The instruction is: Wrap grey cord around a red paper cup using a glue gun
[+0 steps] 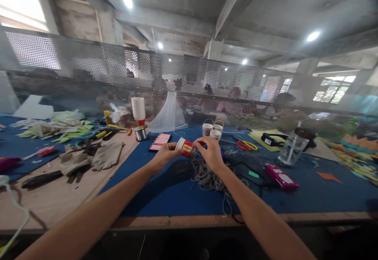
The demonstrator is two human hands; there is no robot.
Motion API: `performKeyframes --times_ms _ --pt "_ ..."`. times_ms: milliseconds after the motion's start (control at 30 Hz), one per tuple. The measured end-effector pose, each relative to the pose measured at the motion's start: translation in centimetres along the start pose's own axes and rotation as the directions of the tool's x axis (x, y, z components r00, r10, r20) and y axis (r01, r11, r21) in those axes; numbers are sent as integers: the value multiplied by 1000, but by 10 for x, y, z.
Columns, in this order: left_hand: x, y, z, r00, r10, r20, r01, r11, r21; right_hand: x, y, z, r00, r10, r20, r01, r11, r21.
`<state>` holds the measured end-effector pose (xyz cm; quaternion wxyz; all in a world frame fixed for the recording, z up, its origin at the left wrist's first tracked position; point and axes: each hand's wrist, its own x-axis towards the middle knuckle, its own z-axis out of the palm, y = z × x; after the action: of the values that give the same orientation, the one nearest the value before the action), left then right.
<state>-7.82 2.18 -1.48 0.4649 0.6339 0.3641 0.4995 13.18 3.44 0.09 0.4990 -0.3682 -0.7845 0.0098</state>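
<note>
In the head view my left hand (164, 155) grips a red and white paper cup (184, 147), tilted on its side with its rim toward the left. Grey cord lies around the cup's base end. There my right hand (210, 151) is closed, its fingertips pinching the grey cord against the cup; the exact grip is partly hidden. Below my right hand a loose pile of grey cord (208, 174) spreads on the blue mat (141, 197). Just behind stand several small cups with looped handles (207, 128).
Left of the cup are a phone (160, 142), a wire spool (141, 133), a stack of paper cups (138, 109) and work gloves (108, 155). To the right lie scissors (247, 145), a purple packet (281, 177) and a clear bottle (292, 148). A perforated screen (189, 78) stands behind.
</note>
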Motion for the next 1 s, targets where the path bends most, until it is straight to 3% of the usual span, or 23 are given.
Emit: performKeyframes --times_ms 1000 --pt "2 -4 -2 1000 -11 11 11 1000 -7 1 1 0 1000 -11 -9 11 1000 -10"
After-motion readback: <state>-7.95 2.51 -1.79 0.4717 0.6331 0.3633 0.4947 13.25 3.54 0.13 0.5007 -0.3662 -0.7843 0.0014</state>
